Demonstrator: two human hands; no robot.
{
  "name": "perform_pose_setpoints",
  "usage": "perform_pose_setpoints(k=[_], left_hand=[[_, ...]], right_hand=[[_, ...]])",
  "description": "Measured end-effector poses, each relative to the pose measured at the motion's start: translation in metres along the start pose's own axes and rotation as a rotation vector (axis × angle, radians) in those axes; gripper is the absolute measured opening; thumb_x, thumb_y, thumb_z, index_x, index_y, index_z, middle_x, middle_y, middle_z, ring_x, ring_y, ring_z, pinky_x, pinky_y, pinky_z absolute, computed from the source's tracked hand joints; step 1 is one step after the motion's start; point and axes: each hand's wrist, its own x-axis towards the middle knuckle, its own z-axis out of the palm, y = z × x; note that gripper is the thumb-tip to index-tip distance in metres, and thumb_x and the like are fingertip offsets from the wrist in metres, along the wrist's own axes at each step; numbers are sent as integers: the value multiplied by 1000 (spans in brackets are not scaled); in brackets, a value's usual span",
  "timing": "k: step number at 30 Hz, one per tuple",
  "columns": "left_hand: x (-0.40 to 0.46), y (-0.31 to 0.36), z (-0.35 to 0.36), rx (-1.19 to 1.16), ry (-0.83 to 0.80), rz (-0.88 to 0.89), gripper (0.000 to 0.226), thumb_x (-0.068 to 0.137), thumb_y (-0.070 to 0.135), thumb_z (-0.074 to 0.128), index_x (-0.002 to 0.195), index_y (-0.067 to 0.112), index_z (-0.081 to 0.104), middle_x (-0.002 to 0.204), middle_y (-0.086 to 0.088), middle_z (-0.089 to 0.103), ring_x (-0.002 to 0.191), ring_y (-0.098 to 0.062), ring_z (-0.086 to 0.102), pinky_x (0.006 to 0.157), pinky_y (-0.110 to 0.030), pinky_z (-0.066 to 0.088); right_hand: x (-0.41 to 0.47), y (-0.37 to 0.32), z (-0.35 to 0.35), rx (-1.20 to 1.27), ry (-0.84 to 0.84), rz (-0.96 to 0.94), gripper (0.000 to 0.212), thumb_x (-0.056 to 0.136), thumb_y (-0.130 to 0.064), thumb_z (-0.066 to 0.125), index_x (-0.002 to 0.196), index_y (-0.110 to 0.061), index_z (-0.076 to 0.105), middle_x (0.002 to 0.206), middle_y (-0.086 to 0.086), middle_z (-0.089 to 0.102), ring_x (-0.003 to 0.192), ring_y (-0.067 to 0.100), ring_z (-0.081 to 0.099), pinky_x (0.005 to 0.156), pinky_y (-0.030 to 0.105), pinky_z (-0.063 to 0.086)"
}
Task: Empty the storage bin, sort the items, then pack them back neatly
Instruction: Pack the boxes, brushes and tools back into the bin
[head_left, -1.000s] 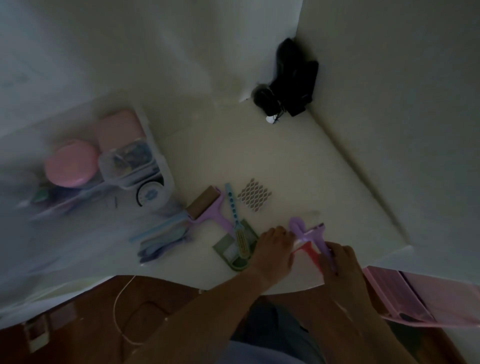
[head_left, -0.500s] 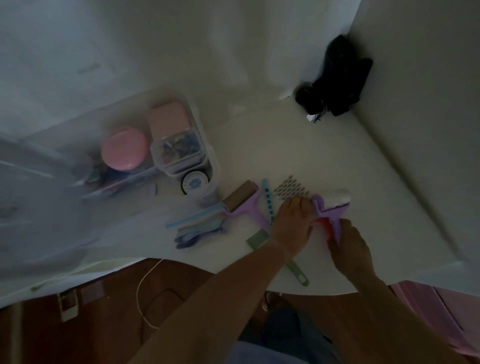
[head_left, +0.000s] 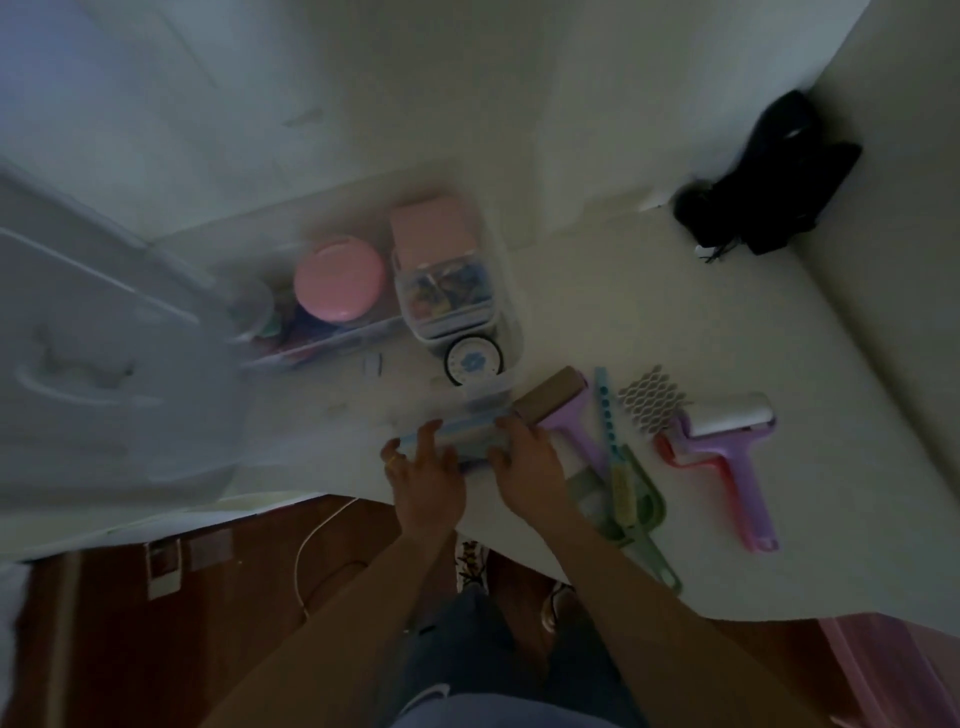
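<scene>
Counting from largest to smallest, we find one white table (head_left: 649, 291), one clear storage bin (head_left: 506, 291) at its left part, and two hands near the front edge. Inside the bin we count one round pink lid (head_left: 338, 285), one pink box (head_left: 434, 224), one clear box of coloured bits (head_left: 447, 293) and one round dial-like item (head_left: 474, 359). On the table to the right lie two purple-handled rollers: one brown-cored roller (head_left: 556, 402) and one white roller (head_left: 727, 434). Between them we count one blue perforated strip (head_left: 605, 410) and one white mesh piece (head_left: 652, 397). Both the left hand (head_left: 426, 475) and the right hand (head_left: 527, 460) touch one blue packet (head_left: 457, 441) just beside the bin; whether the fingers clasp it, we cannot tell.
</scene>
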Motion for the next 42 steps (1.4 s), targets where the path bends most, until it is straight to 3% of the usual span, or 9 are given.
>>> perform_pose_setpoints(k=[10,14,18,22,25,29,35,39,42], left_hand=[[7,-41,-36,-361,-127,-21,23,93,4,61,115,12,66,110,-8,52,97,-21,57,72,0,38],[1,-54,-51,-585,-101,-109,26,79,13,76,103,23,73,114,-6,57,103,-13,60,83,-4,46],[-3,-57,-81,-838,-350,-133,36,77,11,82,108,26,72,112,3,70,106,-11,66,93,-39,56],[-21,-39,-132,-857,-421,-24,39,78,13,83,113,25,69,111,11,70,106,-4,65,90,-28,56],[-30,-28,-179,-862,-405,29,41,74,18,86,109,32,71,109,10,71,99,-6,68,77,-24,56],[-14,-22,-242,-848,-251,148,39,76,17,84,108,35,71,108,14,72,98,-5,69,80,-21,56],[48,-45,-282,-760,-86,224,41,83,5,75,119,23,67,113,11,70,101,-3,67,80,-17,55],[80,-74,-273,-640,-27,201,48,78,1,78,121,21,66,118,13,67,102,-1,65,80,-14,54],[92,-87,-267,-701,-43,128,49,79,1,78,124,15,65,116,11,67,103,-6,67,81,-15,55]], right_hand=[[-5,-4,11,190,171,211,22,87,-8,65,106,-19,72,108,8,70,97,28,65,81,34,51],[-24,-12,-1,491,130,313,29,88,0,68,102,-25,70,111,3,69,87,15,67,72,31,56],[-48,-34,-27,668,47,383,37,83,9,68,108,-19,71,112,4,69,91,18,69,73,31,53],[-82,-70,-61,657,124,307,38,76,20,68,105,-5,70,91,18,71,60,0,65,56,10,49],[-104,-102,-87,670,108,152,39,73,20,70,102,-6,73,70,18,65,52,3,58,51,9,46],[-102,-158,-102,720,5,6,52,54,-24,94,102,-15,76,76,23,65,70,14,65,65,14,52],[-36,-212,-65,537,141,-195,40,82,6,71,113,-20,71,113,6,68,92,11,67,70,19,53],[4,-225,-29,610,97,-105,50,77,14,71,119,-13,66,107,4,65,74,-2,65,63,15,52],[20,-225,-14,615,90,-66,45,77,12,72,112,-16,69,102,8,68,82,13,66,67,19,54]])
